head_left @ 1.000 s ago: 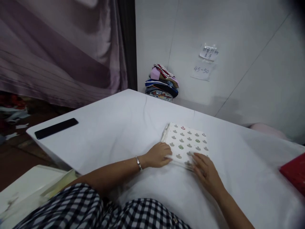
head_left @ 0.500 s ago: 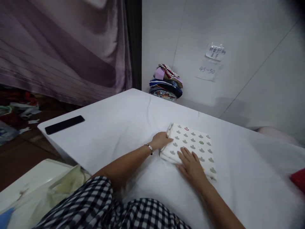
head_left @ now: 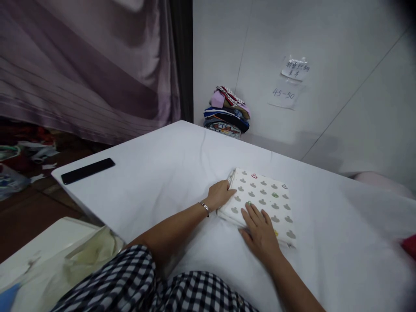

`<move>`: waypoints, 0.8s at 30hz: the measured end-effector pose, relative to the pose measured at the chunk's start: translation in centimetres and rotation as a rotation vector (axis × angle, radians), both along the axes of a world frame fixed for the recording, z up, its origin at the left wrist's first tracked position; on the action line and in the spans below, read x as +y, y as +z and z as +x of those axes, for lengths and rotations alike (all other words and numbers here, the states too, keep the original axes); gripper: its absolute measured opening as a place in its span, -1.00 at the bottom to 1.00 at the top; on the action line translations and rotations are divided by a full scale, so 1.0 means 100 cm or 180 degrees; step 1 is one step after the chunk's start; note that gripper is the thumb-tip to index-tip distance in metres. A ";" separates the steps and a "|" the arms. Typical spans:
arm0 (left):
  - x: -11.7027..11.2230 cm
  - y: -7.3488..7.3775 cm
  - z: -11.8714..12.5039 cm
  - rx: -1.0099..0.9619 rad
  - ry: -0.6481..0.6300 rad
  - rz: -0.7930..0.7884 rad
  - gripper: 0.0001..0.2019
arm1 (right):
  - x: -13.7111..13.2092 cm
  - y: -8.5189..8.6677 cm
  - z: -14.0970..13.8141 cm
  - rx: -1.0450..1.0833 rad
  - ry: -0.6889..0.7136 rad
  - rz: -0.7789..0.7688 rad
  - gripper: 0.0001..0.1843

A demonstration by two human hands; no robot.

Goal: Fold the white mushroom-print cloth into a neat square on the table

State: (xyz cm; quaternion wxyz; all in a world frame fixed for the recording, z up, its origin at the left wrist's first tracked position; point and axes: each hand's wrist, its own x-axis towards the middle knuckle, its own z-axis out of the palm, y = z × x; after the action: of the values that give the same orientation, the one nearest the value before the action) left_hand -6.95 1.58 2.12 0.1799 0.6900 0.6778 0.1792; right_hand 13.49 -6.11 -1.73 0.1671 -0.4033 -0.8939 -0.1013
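A folded white cloth point(head_left: 264, 190) with rows of grey printed shapes and a few red, green and yellow ones lies on the white-covered table point(head_left: 156, 173). My left hand point(head_left: 219, 195), a bracelet at its wrist, grips the cloth's left edge, thumb on top and the other fingers partly hidden behind the fold. Spread flat on the front part of the cloth is my right hand point(head_left: 260, 227), its fingers apart and nothing in its grasp.
A long black flat object point(head_left: 87, 170) lies at the table's left corner. Folded fabrics point(head_left: 226, 112) are piled beyond the far edge by the wall. Handwritten signs point(head_left: 284, 94) hang there. A cream bag point(head_left: 94, 251) sits low on the left; something red point(head_left: 410, 247) shows at right.
Very little differs. My right hand has shifted slightly on the cloth, while my left hand keeps its hold on the edge. The view has moved a touch.
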 end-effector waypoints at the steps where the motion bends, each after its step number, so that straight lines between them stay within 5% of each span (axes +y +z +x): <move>1: 0.000 0.000 0.001 0.0088 -0.0021 0.0025 -0.76 | 0.000 0.000 0.000 0.0002 0.0008 0.0006 -0.44; 24: 0.017 0.011 0.005 0.0217 0.0031 -0.0182 -0.61 | 0.000 -0.002 -0.001 0.0012 0.0011 0.0099 -0.47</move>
State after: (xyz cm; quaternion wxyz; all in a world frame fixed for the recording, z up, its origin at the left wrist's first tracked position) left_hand -6.43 3.31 3.19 0.1755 0.6870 0.6918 0.1369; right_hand 13.39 -6.15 -1.88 0.1753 -0.3994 -0.8926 -0.1141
